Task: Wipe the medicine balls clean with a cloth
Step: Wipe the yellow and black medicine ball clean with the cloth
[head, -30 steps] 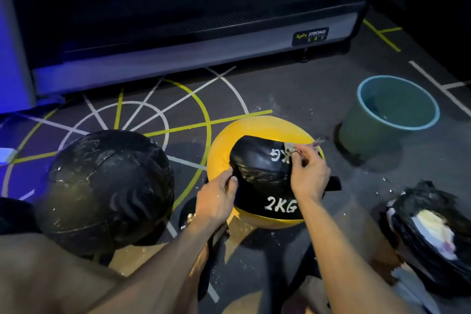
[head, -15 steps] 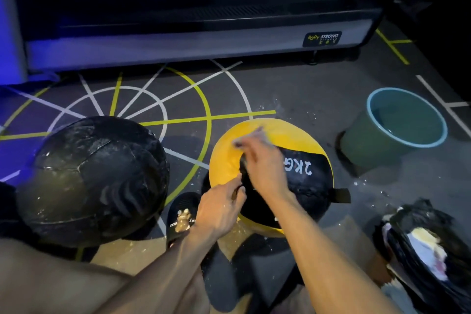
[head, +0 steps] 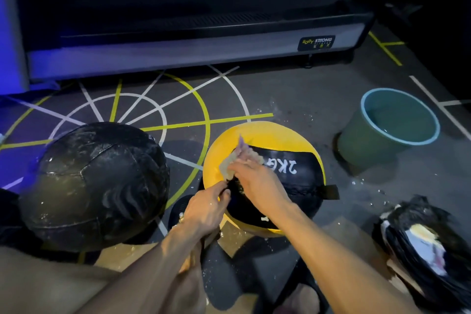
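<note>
While left hand (head: pixel 207 208) fingers pinch the yellow ball (head: pixel 265 135) at 7 o'clock, right hand (head: pixel 257 181) fingers press the cloth (head: pixel 229 166) flat mid-wipe; next, probably rotate ball.

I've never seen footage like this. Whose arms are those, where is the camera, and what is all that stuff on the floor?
There is no machine here: the arms belong to a person, and the one camera sits on their head, looking down at their hands. The right hand presses a pale cloth onto a yellow and black medicine ball marked 2KG. The left hand touches that ball's near side, seemingly to steady it. Left of it on the gym floor sits a bigger black medicine ball with whitish smears. To the right stands a green bucket; what is inside is hard to tell. A dark bag lies at the lower right, and a treadmill stands behind.
</note>
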A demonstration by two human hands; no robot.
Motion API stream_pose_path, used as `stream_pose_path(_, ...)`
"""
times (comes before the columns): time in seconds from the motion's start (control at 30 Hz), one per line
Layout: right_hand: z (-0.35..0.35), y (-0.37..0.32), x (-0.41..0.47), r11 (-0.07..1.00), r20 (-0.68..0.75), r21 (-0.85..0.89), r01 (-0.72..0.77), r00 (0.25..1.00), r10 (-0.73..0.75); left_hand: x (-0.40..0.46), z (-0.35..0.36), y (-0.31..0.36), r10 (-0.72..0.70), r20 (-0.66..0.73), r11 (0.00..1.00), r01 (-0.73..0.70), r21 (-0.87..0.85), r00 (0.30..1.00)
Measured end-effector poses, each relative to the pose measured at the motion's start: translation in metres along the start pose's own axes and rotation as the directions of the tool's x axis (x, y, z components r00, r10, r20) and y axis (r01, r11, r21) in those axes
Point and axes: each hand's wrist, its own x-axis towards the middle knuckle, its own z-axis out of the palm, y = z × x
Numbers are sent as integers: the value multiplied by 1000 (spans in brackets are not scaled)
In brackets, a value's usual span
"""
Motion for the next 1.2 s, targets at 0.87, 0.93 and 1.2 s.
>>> stream_pose_path(0.87, -73, 113, 25, 992, 212, -123, -3, 977, 30, 108, -72, 63, 431, 420, 485, -597, 638, 799)
stream_pose_path(0.93, -70, 125, 24, 995, 158, -88, -42, 986, 55, 118, -58, 45, 531, 311, 542, -599, 589, 788)
stream_pose_path(1.2, -34, 135, 13, 984, -241, 77, -161, 955, 175, 133, -35, 39, 613, 171, 614, -602, 510, 771)
